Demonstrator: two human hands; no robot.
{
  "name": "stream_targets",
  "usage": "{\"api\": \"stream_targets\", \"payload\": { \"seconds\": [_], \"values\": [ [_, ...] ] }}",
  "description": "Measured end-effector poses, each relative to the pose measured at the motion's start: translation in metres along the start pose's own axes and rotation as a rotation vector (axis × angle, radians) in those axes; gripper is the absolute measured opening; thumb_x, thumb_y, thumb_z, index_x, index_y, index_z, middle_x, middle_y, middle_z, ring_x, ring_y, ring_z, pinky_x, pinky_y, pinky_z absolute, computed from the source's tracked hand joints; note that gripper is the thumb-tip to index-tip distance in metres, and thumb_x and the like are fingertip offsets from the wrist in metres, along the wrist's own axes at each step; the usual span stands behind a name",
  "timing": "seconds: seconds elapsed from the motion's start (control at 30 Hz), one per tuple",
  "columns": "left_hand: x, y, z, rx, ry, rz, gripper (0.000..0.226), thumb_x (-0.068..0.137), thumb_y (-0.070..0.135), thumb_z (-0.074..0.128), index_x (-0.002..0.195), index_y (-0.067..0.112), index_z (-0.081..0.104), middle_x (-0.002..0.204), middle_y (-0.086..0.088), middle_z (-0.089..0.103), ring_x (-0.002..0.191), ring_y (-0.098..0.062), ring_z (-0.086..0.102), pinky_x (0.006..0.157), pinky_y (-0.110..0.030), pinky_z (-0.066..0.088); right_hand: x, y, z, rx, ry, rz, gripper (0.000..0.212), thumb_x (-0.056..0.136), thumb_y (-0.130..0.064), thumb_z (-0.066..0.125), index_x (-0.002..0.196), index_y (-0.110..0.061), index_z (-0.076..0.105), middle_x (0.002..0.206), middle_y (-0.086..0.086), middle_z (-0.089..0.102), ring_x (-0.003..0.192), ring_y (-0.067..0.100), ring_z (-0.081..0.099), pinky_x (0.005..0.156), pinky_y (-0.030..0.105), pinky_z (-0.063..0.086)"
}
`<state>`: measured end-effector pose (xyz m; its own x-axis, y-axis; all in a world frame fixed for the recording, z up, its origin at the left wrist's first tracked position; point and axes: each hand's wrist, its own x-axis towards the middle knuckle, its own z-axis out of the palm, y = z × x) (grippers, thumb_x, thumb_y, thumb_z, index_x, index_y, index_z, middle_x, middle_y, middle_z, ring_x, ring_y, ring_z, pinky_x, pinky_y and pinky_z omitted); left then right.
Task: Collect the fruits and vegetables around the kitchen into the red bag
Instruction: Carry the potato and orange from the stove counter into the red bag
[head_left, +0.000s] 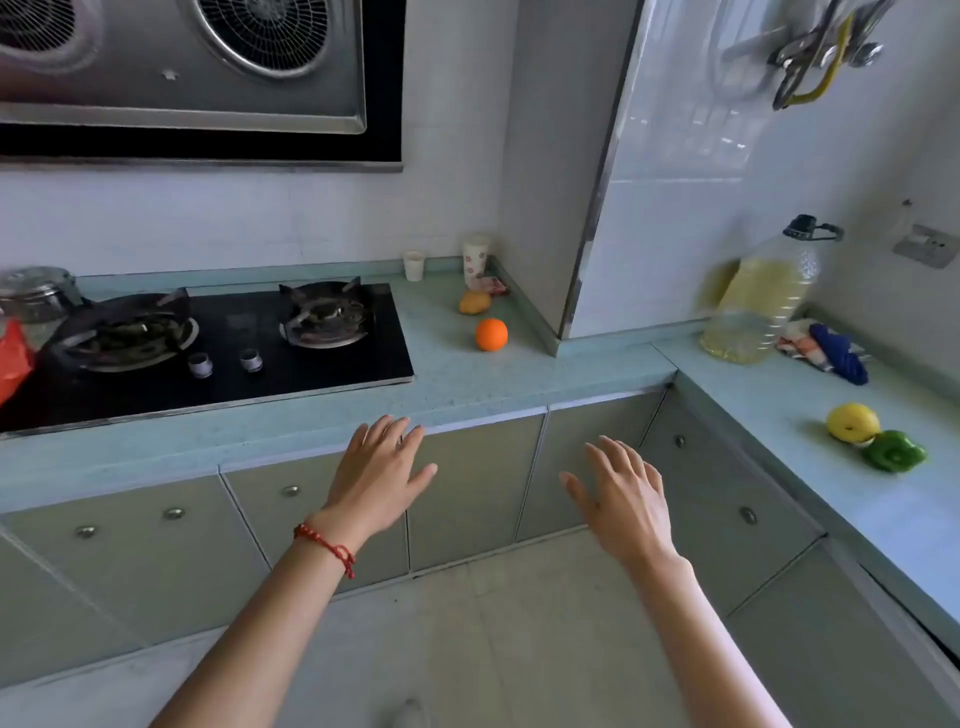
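Both my left hand (382, 480) and right hand (621, 499) hover empty at frame centre, fingers spread; orange (491, 334) sits above them.

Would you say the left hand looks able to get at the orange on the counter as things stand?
Probably yes. The left hand is open and empty at the counter's front edge, and the orange sits alone on bare counter beyond it, right of the stove, with nothing between. It would need a forward stretch.
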<state>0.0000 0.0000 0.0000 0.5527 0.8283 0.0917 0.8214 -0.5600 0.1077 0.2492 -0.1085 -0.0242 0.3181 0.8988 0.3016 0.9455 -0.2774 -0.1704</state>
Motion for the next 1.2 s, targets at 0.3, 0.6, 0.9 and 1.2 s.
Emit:
{"api": "stream_targets", "payload": {
  "seconds": [0.3, 0.6, 0.9, 1.2],
  "values": [
    [0.129, -0.051, 0.017, -0.038, 0.007, 0.044, 0.059, 0.095, 0.045, 0.031, 0.143, 0.011, 0.028, 0.151, -0.009, 0.028, 0.142, -0.023, 0.017, 0.115, -0.037, 0.013, 0.116, -0.016, 0.039, 0.045, -0.045, 0.088, 0.076, 0.078, -0.062, 0.024, 0.127, -0.011, 0.053, 0.138, 0.013, 0.049, 0.131, 0.028, 0.04, 0.106, 0.041, 0.031],
    [0.244, -0.088, 0.026, -0.072, -0.03, 0.05, 0.058, 0.094, 0.043, 0.035, 0.143, 0.011, 0.029, 0.151, -0.009, 0.029, 0.142, -0.024, 0.019, 0.116, -0.041, 0.015, 0.215, -0.021, 0.08, 0.077, -0.087, 0.133, 0.082, 0.077, -0.066, 0.015, 0.129, -0.014, 0.05, 0.138, 0.008, 0.049, 0.131, 0.025, 0.041, 0.106, 0.04, 0.032],
    [0.351, -0.1, 0.058, -0.125, 0.0, 0.004, 0.088, 0.074, 0.06, 0.005, 0.139, 0.009, 0.036, 0.147, -0.012, 0.037, 0.138, -0.026, 0.029, 0.113, -0.039, 0.022, 0.322, 0.007, 0.127, 0.19, -0.18, 0.115, 0.081, 0.078, -0.069, 0.016, 0.136, -0.018, 0.04, 0.144, 0.004, 0.041, 0.135, 0.021, 0.033, 0.109, 0.037, 0.026],
    [0.451, -0.094, 0.085, -0.497, -0.049, -0.192, 0.057, 0.092, 0.038, 0.047, 0.141, 0.014, 0.033, 0.149, -0.005, 0.034, 0.139, -0.018, 0.027, 0.111, -0.027, 0.021, 0.414, 0.035, 0.173, 0.467, -0.304, 0.167, 0.056, 0.088, -0.05, 0.046, 0.134, -0.019, 0.042, 0.14, 0.001, 0.045, 0.13, 0.02, 0.039, 0.106, 0.037, 0.035]
  ]
}}
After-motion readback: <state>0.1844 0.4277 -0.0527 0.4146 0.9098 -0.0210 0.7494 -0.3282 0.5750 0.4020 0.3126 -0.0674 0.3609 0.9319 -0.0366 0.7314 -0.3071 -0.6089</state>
